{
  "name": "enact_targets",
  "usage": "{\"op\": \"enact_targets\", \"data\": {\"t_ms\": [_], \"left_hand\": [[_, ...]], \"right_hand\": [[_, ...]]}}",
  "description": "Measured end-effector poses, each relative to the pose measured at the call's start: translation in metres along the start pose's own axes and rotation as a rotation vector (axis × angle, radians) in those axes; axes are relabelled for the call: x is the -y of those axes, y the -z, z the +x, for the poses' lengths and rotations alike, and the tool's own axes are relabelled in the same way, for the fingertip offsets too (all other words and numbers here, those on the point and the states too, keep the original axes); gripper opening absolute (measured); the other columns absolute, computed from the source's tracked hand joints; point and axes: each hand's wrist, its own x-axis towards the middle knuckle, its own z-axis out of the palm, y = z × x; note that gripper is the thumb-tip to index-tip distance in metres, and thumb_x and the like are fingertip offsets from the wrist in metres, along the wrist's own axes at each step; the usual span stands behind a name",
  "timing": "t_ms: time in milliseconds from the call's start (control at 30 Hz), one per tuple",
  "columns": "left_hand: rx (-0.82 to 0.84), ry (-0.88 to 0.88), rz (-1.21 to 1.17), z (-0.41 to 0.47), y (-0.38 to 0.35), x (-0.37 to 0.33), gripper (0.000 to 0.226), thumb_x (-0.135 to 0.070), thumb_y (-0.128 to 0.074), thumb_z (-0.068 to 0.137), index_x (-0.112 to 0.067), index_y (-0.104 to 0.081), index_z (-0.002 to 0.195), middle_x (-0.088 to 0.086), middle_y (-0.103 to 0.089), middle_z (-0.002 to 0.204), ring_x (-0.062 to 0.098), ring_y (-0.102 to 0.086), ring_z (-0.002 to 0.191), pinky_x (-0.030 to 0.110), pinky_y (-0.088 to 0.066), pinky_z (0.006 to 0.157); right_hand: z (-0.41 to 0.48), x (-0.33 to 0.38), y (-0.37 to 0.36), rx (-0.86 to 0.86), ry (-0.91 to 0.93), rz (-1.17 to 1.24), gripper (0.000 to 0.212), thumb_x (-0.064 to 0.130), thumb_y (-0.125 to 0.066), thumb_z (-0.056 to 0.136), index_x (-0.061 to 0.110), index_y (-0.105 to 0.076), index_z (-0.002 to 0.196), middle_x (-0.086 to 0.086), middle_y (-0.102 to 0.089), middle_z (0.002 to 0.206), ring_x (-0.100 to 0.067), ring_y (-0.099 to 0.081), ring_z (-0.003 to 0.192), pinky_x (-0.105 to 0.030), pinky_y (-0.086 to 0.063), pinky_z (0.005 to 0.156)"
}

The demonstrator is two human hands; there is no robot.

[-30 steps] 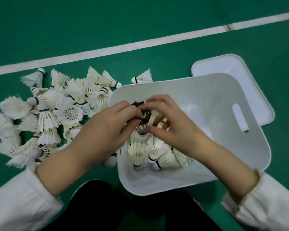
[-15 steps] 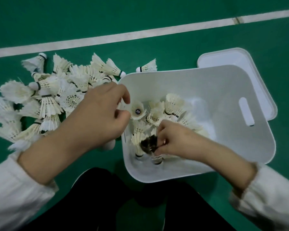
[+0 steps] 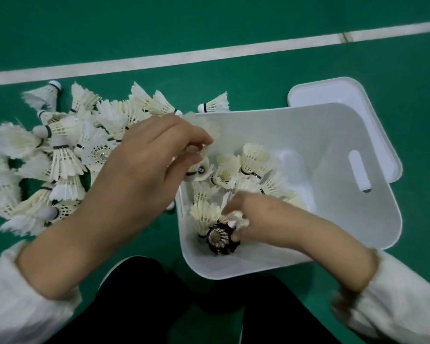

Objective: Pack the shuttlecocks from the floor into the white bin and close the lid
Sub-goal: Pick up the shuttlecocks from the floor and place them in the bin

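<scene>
- Head view, looking down on one green court floor [image 3: 109,33], with one white line [image 3: 209,53] crossing it from 9 o'clock to 2 o'clock.
- One white bin [image 3: 308,130], open-topped, at 3 o'clock from the middle of the frame, with one handle slot [image 3: 359,170] in its 3 o'clock wall.
- One white lid [image 3: 333,91], off the bin, flat on the floor at the bin's 1 o'clock, partly hidden behind the bin's wall.
- One floor pile of white shuttlecocks [image 3: 60,157] at 9 o'clock, just beside the bin. Well over twenty, overlapping too much for an exact count.
- One lone shuttlecock [image 3: 215,104] on its side on the floor at the bin's 11 o'clock, just beside the far rim.
- Inside the bin, about nine binned white shuttlecocks [image 3: 253,162] in sight, heaped toward the 9 o'clock side, some covered by the hands.
- One black shuttlecock [image 3: 220,240] in the bin's 7 o'clock corner, open skirt turned up toward the camera.
- Left hand [image 3: 147,165] over the bin's 10 o'clock rim, fingers curled, thumb and fingertips pinching one held white shuttlecock [image 3: 206,130], blurred.
- Right hand [image 3: 256,217] low inside the bin, fingers curled, fingertips gripping the black shuttlecock at its 2 o'clock edge.
- Two white sleeves: left sleeve [image 3: 23,306] at 7 o'clock, right sleeve [image 3: 395,306] at 5 o'clock.
- Dark trousers [image 3: 159,306] at 6 o'clock.
</scene>
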Motion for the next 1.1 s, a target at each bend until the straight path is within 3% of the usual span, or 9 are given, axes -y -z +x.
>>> {"op": "enact_targets", "data": {"t_ms": [100, 167, 300, 400, 567, 733, 867, 967, 1100], "left_hand": [[0.075, 0.008, -0.042, 0.001, -0.011, -0.004, 0.009, -0.011, -0.063, 0.086, -0.011, -0.061, 0.096, -0.006, -0.056, 0.087, 0.007, -0.048, 0.082, 0.013, -0.036, 0.076], [0.140, -0.022, -0.062, 0.002, -0.021, -0.007, 0.006, -0.015, -0.062, 0.086, -0.012, -0.059, 0.091, -0.007, -0.054, 0.084, 0.006, -0.045, 0.079, 0.011, -0.033, 0.076], [0.227, -0.098, -0.122, 0.004, -0.039, -0.012, 0.014, -0.024, -0.052, 0.086, -0.011, -0.057, 0.087, -0.005, -0.054, 0.084, 0.008, -0.045, 0.080, 0.008, -0.030, 0.077], [0.252, -0.160, -0.095, 0.004, -0.045, -0.013, 0.015, -0.022, -0.052, 0.088, -0.009, -0.060, 0.092, -0.001, -0.057, 0.090, 0.014, -0.050, 0.084, 0.014, -0.036, 0.079], [0.252, 0.034, 0.094, 0.005, -0.033, -0.004, 0.032, -0.030, -0.052, 0.087, -0.015, -0.059, 0.115, 0.005, -0.053, 0.113, 0.012, -0.044, 0.102, 0.025, -0.036, 0.087], [0.269, 0.269, 0.287, -0.004, -0.025, 0.029, 0.036, -0.033, -0.049, 0.088, -0.011, -0.057, 0.115, 0.007, -0.053, 0.095, 0.027, -0.047, 0.095, 0.040, -0.041, 0.079], [0.291, 0.253, 0.256, -0.016, -0.031, 0.033, 0.035, -0.037, -0.042, 0.093, -0.010, -0.062, 0.101, 0.003, -0.053, 0.084, 0.025, -0.050, 0.083, 0.038, -0.043, 0.070], [0.278, 0.228, 0.211, -0.018, -0.035, 0.033, 0.041, -0.040, -0.036, 0.092, -0.010, -0.064, 0.093, 0.003, -0.054, 0.083, 0.023, -0.052, 0.078, 0.037, -0.044, 0.064], [0.261, 0.198, 0.214, -0.020, -0.037, 0.036, 0.043, -0.042, -0.035, 0.088, -0.010, -0.064, 0.092, 0.003, -0.055, 0.083, 0.025, -0.054, 0.077, 0.038, -0.046, 0.063]], "right_hand": [[-0.031, 0.002, 0.035, -0.440, 0.052, 0.460, 0.036, 0.020, -0.069, 0.082, 0.039, -0.053, 0.108, 0.016, -0.055, 0.107, -0.001, -0.059, 0.075, -0.011, -0.045, 0.068], [-0.044, 0.002, 0.046, -0.595, 0.162, 0.529, 0.045, 0.015, -0.070, 0.080, 0.041, -0.050, 0.110, 0.014, -0.050, 0.116, -0.007, -0.059, 0.077, -0.013, -0.046, 0.065], [-0.035, -0.002, 0.032, -0.498, 0.245, 0.298, 0.020, 0.013, -0.066, 0.082, 0.022, -0.062, 0.100, 0.008, -0.043, 0.128, -0.009, -0.060, 0.079, -0.014, -0.044, 0.071], [-0.027, -0.010, 0.022, -0.483, 0.221, 0.181, 0.003, 0.016, -0.064, 0.084, 0.014, -0.063, 0.083, 0.006, -0.045, 0.131, -0.010, -0.057, 0.074, -0.030, -0.047, 0.073], [-0.037, -0.034, 0.032, -0.538, 0.025, 0.156, 0.012, 0.029, -0.063, 0.085, 0.019, -0.065, 0.079, 0.014, -0.043, 0.127, -0.010, -0.059, 0.073, -0.037, -0.049, 0.075], [-0.035, -0.071, 0.033, -0.424, -0.284, 0.098, 0.026, 0.038, -0.062, 0.085, 0.015, -0.068, 0.095, 0.005, -0.044, 0.125, -0.020, -0.061, 0.084, -0.036, -0.047, 0.083], [-0.012, -0.077, 0.014, -0.285, -0.322, -0.124, 0.030, 0.039, -0.052, 0.091, 0.016, -0.066, 0.101, -0.001, -0.051, 0.114, -0.025, -0.058, 0.089, -0.033, -0.046, 0.074], [0.008, -0.075, 0.001, -0.269, -0.292, -0.265, 0.027, 0.026, -0.042, 0.093, 0.009, -0.062, 0.088, -0.005, -0.051, 0.097, -0.026, -0.051, 0.075, -0.029, -0.037, 0.060], [0.026, -0.071, -0.007, -0.194, -0.275, -0.315, 0.021, 0.023, -0.044, 0.091, 0.012, -0.047, 0.074, -0.004, -0.052, 0.077, -0.026, -0.052, 0.071, -0.028, -0.038, 0.060]]}}
